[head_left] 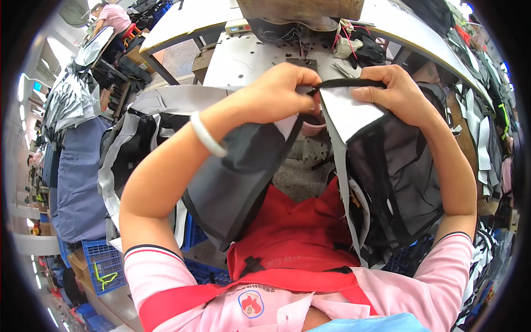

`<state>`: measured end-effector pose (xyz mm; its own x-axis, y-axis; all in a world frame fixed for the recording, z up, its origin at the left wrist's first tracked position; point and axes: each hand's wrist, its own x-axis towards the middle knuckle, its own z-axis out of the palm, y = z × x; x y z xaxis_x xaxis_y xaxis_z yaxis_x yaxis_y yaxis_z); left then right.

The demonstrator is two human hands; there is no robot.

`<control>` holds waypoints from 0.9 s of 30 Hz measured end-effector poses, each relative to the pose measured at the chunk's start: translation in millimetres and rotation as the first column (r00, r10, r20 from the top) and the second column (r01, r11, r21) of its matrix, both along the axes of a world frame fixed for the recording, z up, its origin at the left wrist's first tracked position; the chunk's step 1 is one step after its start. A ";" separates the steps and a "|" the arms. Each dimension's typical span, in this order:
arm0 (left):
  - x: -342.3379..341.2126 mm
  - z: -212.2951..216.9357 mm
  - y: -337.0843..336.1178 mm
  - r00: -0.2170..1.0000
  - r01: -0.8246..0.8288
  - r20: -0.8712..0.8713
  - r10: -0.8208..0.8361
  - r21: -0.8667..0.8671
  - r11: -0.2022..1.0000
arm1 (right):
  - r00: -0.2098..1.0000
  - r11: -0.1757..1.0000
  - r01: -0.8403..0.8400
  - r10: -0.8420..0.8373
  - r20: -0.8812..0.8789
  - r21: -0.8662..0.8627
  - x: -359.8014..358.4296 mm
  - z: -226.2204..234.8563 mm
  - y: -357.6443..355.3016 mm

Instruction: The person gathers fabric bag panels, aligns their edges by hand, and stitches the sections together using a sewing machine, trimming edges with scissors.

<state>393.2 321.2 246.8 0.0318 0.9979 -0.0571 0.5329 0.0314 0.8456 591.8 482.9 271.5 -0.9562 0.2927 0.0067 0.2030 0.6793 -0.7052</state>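
My left hand [282, 93] is closed, its fingertips pinching the end of a black edging strip [340, 83]. My right hand [395, 94] grips the other end of that strip with its thumb on a white fabric panel [348, 113]. The strip is stretched between both hands above the table's front edge. Below my left forearm hangs a dark grey fabric piece [235, 171], which drapes toward my lap. Under my right hand hangs black mesh fabric [392, 177], joined to the white panel. Metal snips [345, 71] lie just behind the strip.
A white worktable [243, 58] with dark scraps holds a brown machine [301, 11] at the back. Bundles of cut fabric [77, 94] hang at the left, above a blue crate [102, 265]. More fabric pieces [484, 133] hang at the right. A person [113, 19] sits far left.
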 end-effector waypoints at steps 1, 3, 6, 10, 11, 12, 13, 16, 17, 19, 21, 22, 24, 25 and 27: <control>-3.4 1.8 -4.8 0.994 0.108 0.003 -0.108 0.006 0.994 | 0.999 0.997 0.004 -0.006 -0.035 -0.074 2.3 0.8 -6.1; -5.5 6.1 -11.8 0.987 0.153 0.058 -0.147 -0.103 0.983 | 1.000 0.997 0.012 -0.014 -0.023 -0.077 6.8 0.1 -5.8; -6.6 12.2 -11.6 0.978 0.150 -0.124 -0.166 -0.124 0.981 | 1.000 1.000 -0.018 0.018 -0.019 -0.011 5.2 -0.8 -4.1; -10.3 -4.1 1.8 0.882 -0.022 -0.470 0.038 0.040 0.999 | 1.000 1.000 0.003 -0.003 -0.022 0.018 -7.8 -10.9 -1.6; -13.3 -14.4 7.8 0.853 0.020 -0.507 0.126 0.274 0.962 | 1.000 0.999 -0.004 0.005 -0.025 0.039 -13.4 -20.1 8.4; -19.4 -22.2 15.0 0.850 0.022 -0.510 0.128 0.277 0.961 | 1.000 0.998 -0.011 0.013 -0.028 0.061 -19.9 -29.9 19.4; -24.5 -26.5 21.9 0.825 -0.024 -0.535 0.182 0.290 0.957 | 1.000 0.999 0.003 -0.002 -0.021 0.049 -27.0 -35.5 24.8; -17.6 -25.1 38.3 0.781 -0.151 -0.586 0.217 0.160 0.975 | 0.996 0.999 0.029 -0.030 -0.089 -0.020 -38.0 -53.8 42.1; -18.1 -30.8 42.4 0.764 -0.188 -0.580 0.284 0.220 0.957 | 0.992 0.998 0.038 -0.043 -0.118 -0.047 -40.5 -58.6 44.6; -23.1 -35.9 48.9 0.745 -0.223 -0.569 0.348 0.279 0.934 | 0.987 0.996 0.052 -0.061 -0.150 -0.065 -42.8 -66.7 48.3; -31.4 -36.9 51.2 0.864 -0.242 -0.424 0.273 0.126 0.962 | 0.980 0.994 0.068 -0.082 -0.181 -0.085 -43.6 -69.3 54.2; -36.0 -36.2 50.7 0.866 -0.236 -0.424 0.265 0.121 0.964 | 0.985 0.996 0.067 -0.075 -0.154 -0.063 -44.0 -69.4 56.5; -47.2 -29.5 43.2 0.987 -0.138 0.075 0.144 -0.086 0.987 | 0.989 0.996 0.073 -0.078 -0.125 -0.046 -42.5 -67.8 56.8; -58.5 -24.7 41.4 0.990 -0.049 0.127 0.060 -0.084 0.995 | 0.990 0.996 0.064 -0.071 -0.123 -0.064 -44.0 -66.2 55.1; -63.4 -30.0 37.9 0.937 -0.112 0.312 0.154 -0.148 0.983 | 0.991 0.995 0.053 -0.063 -0.119 -0.087 -46.7 -70.3 55.5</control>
